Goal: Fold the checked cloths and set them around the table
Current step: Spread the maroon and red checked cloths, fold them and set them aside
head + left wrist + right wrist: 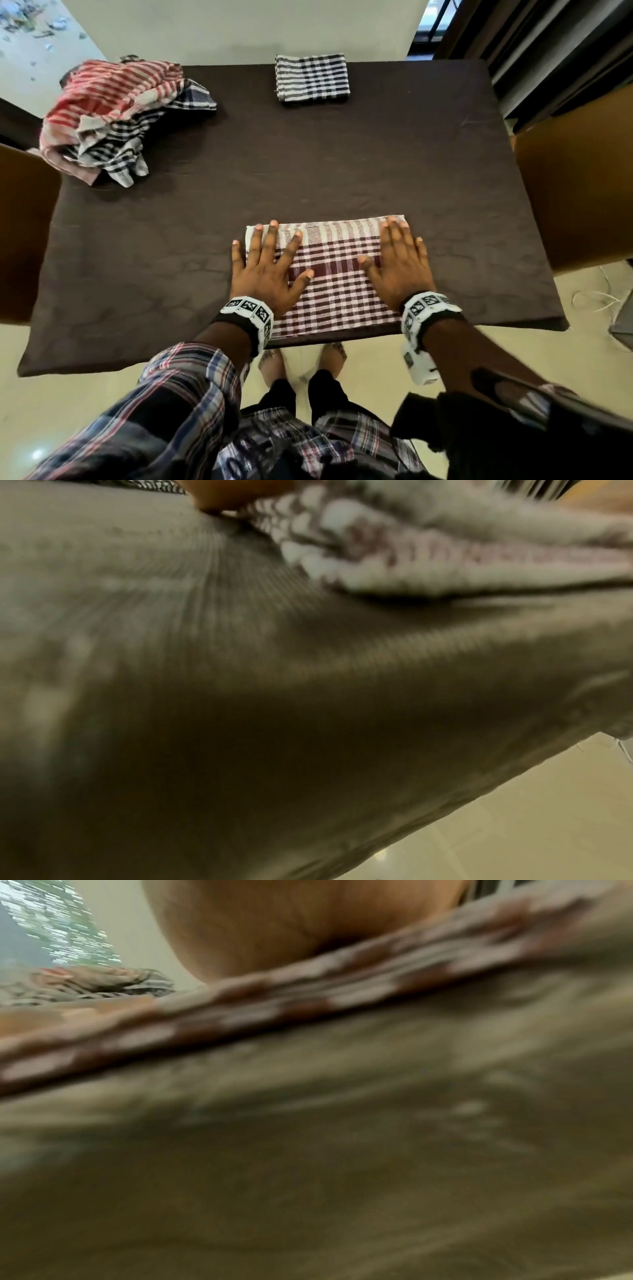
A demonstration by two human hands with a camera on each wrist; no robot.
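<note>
A folded maroon-and-white checked cloth point(337, 277) lies flat at the near edge of the dark brown table point(308, 178). My left hand point(270, 263) presses flat on its left side with fingers spread. My right hand point(397, 260) presses flat on its right side. A folded black-and-white checked cloth point(312, 78) sits at the far edge. A heap of unfolded cloths point(120, 116), red-striped and black-checked, lies at the far left corner. The left wrist view shows the maroon cloth's point(428, 547) layered edge, blurred. The right wrist view shows the same cloth's point(308, 993) edge under my palm.
Brown chair backs stand at the left point(24, 233) and right point(579, 192) of the table. The tabletop between the cloths is bare brown fabric. Cream tile floor point(496, 349) and my feet show below the near edge. A wall backs the far side.
</note>
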